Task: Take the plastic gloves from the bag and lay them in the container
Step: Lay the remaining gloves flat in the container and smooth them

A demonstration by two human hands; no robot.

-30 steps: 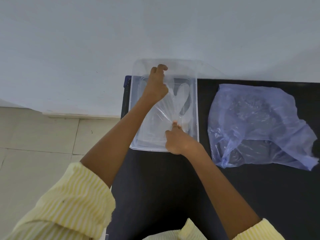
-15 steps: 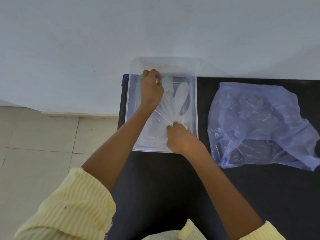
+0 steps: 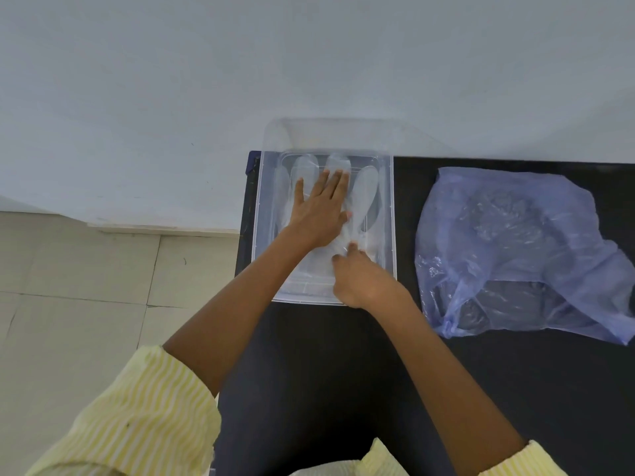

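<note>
A clear plastic container [image 3: 388, 214] stands at the far left end of the black table. A transparent plastic glove [image 3: 366, 194] lies spread inside it, fingers pointing away from me. My left hand [image 3: 321, 211] rests flat on the glove with its fingers stretched out. At the glove's cuff end, near the container's front wall, my right hand [image 3: 360, 280] has its fingertips pinched on the plastic. The crumpled blue plastic bag [image 3: 515, 249] lies on the table to the right of the container, apart from both hands.
The black table [image 3: 343, 355] ends just left of the container, with beige floor tiles [image 3: 79, 304] below. A pale wall [image 3: 309, 63] rises right behind the container and table. My yellow striped sleeves [image 3: 137, 417] are rolled up at the bottom of the view.
My left hand let go of the glove's finger end at the container's far wall, opened, and came down flat on the glove. My right hand stayed at the cuff.
</note>
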